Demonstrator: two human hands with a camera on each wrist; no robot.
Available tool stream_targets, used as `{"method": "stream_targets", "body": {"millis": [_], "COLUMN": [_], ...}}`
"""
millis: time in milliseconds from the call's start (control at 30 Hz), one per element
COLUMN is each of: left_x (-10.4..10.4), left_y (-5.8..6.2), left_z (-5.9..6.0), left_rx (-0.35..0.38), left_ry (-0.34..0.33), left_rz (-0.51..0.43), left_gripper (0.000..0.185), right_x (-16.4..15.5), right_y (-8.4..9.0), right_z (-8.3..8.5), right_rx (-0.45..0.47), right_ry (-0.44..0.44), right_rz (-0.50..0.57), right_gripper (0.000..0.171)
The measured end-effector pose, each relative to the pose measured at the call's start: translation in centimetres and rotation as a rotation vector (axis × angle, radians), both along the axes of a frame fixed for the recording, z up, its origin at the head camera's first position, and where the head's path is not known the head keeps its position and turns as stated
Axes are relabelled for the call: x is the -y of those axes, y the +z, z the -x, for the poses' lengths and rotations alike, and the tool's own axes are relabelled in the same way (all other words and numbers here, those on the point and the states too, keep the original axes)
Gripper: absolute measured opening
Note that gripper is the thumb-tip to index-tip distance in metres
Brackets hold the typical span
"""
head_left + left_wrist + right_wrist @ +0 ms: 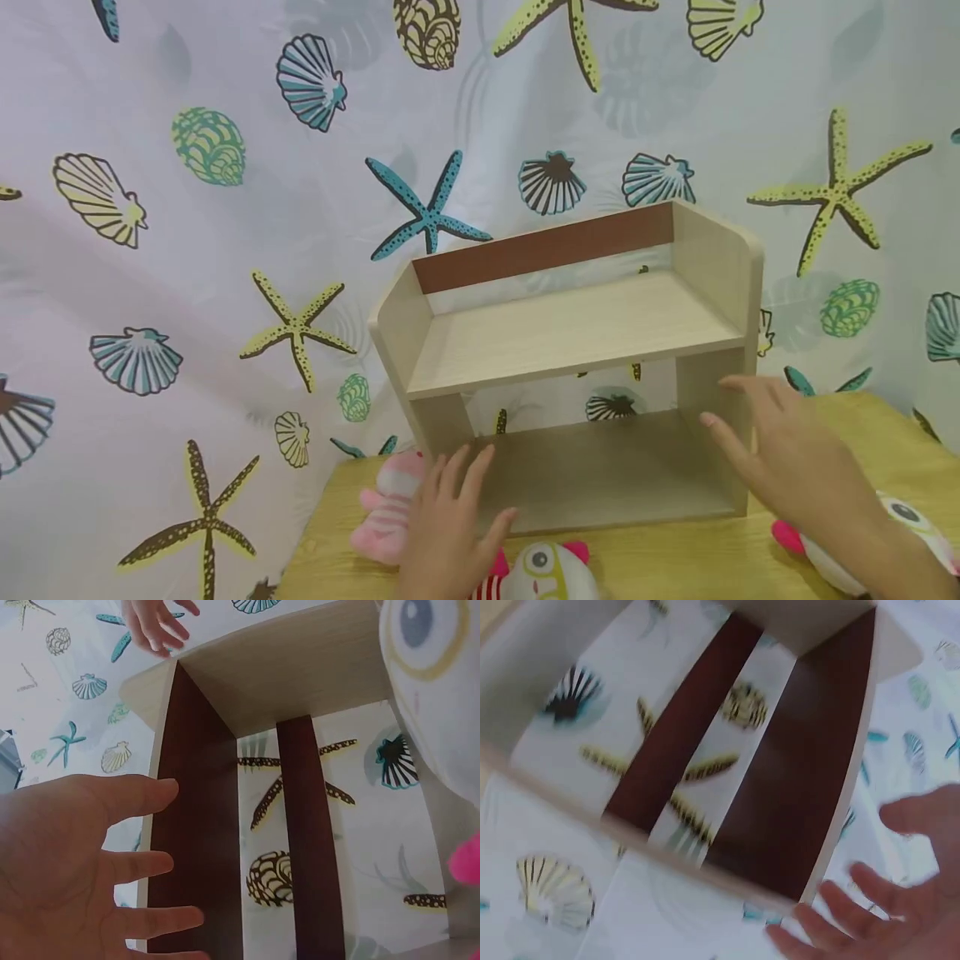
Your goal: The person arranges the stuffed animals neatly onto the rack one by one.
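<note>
Two open, empty hands, left hand (pixel 450 517) and right hand (pixel 787 450), reach with spread fingers toward a small wooden shelf (pixel 577 333) standing on the bench (pixel 675 567).

The shelf (pixel 577 333) looks like laminated board with a pale wood grain, matt and smooth; its back rail (pixel 543 247) above the upper board is a darker brown, equally matt. The table (pixel 885 433) under the shelf shows a yellowish wood-look top with a slight sheen. Behind the shelf, the curtain (pixel 225 250) is thin printed cloth, softly creased. Beside the shelf's left foot, a pink toy (pixel 386 512) is fuzzy plush.
</note>
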State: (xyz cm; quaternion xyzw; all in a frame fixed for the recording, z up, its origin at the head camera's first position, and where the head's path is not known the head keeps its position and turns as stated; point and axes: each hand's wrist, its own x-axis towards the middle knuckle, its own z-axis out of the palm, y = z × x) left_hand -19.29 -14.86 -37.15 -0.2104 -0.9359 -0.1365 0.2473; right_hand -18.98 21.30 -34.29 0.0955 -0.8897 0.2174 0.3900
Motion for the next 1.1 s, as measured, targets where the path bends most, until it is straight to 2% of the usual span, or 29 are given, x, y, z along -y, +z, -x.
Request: {"method": "stream_targets", "body": {"millis": [67, 133, 200, 267, 333, 433, 533, 633, 700, 767, 833, 933, 1033, 1067, 1100], "left_x": [0.6, 1.4, 2.1, 2.7, 3.2, 3.7, 3.9, 3.9, 3.8, 3.7, 3.6, 3.2, 2.5, 2.5, 2.9], "left_y": [-0.1, -0.3, -0.8, -1.2, -2.1, -3.5, -4.8, -5.6, -5.6, -5.3, -5.0, -4.9, -5.7, -5.7, -5.3], "left_z": [-0.1, -0.1, 0.1, 0.8, 1.5, 2.7, 3.5, 4.2, 4.6, 5.0, 5.2, 5.3, 5.6, 5.7, 5.7], "left_rx": [0.034, 0.102, 0.212, 0.359, 0.490, 0.618, 0.688, 0.750, 0.781, 0.763, 0.751, 0.735, 0.734, 0.766, 0.811], "left_ry": [-0.020, -0.049, -0.096, -0.135, -0.177, -0.219, -0.264, -0.323, -0.357, -0.393, -0.404, -0.374, -0.341, -0.343, -0.376], "left_rz": [-0.019, -0.039, -0.058, -0.082, -0.093, -0.071, -0.010, 0.035, 0.050, 0.090, 0.136, 0.231, 0.329, 0.319, 0.296], "left_gripper": [0.060, 0.054, 0.049, 0.050, 0.052, 0.054, 0.050, 0.048, 0.048, 0.049, 0.052, 0.056, 0.056, 0.055, 0.054], "right_x": [-1.0, -2.2, -2.9, -3.1, -2.9, -2.5, -2.5, -2.7, -2.8, -2.8, -2.8, -2.8, -2.8, -2.8, -2.7], "right_y": [0.7, 1.5, 1.8, 1.9, 1.6, 0.9, 0.4, 0.1, 0.0, 0.0, -0.1, -0.1, -0.1, -0.1, -0.1], "right_z": [0.4, 1.2, 2.0, 3.2, 4.2, 5.4, 6.1, 6.6, 6.9, 7.0, 7.1, 7.1, 7.2, 7.3, 7.4], "right_rx": [-0.051, -0.054, 0.008, 0.072, 0.116, 0.103, 0.075, 0.027, -0.015, -0.043, -0.059, -0.059, -0.049, -0.045, -0.044], "right_ry": [-0.035, -0.055, -0.029, 0.027, 0.071, 0.093, 0.065, 0.030, 0.014, 0.011, 0.013, 0.013, 0.012, 0.011, 0.011], "right_rz": [0.057, 0.122, 0.176, 0.184, 0.176, 0.171, 0.192, 0.181, 0.153, 0.130, 0.113, 0.098, 0.093, 0.094, 0.096], "right_gripper": [0.051, 0.062, 0.075, 0.083, 0.083, 0.076, 0.065, 0.045, 0.032, 0.024, 0.021, 0.020, 0.021, 0.021, 0.023]}}
